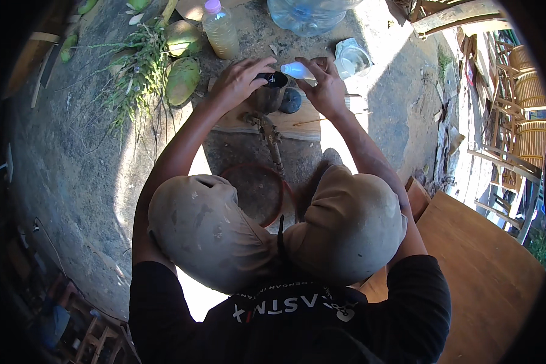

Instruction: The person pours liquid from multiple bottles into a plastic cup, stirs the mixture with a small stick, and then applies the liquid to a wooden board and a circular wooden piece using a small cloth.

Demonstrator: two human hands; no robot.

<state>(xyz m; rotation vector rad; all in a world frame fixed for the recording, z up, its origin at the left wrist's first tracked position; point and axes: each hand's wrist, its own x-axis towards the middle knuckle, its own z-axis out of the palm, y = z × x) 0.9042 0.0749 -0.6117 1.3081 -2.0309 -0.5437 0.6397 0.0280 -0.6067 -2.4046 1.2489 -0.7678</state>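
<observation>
Knees (346,224) in dusty tan trousers filled the near view, with a round reddish basin (258,191) on the ground between them. Beyond them both forearms reached forward to a wooden board (297,124) lying on the ground.

The right hand (327,91) was curled shut around a small squeeze bottle (296,70), gripping its rear end, so that the body stuck out past the fingers toward the left hand. The bottle lay almost level, its long axis running across the view, its free end aimed left and just above the cup. It looked pale blue-white, translucent and bright in the sun.

The left hand (239,82) was half closed, fingertips pinching the rim of a dark cup (273,91) that stood upright on the board, just right of that hand and below the bottle's end. A dark round lid (290,101) lay beside the cup, under the right hand.

Farther off than the hands stood a yellowish bottle (219,27) with a pink cap and a large clear water jug (306,15). Green coconut husks (182,79) lay left of the left hand.
</observation>
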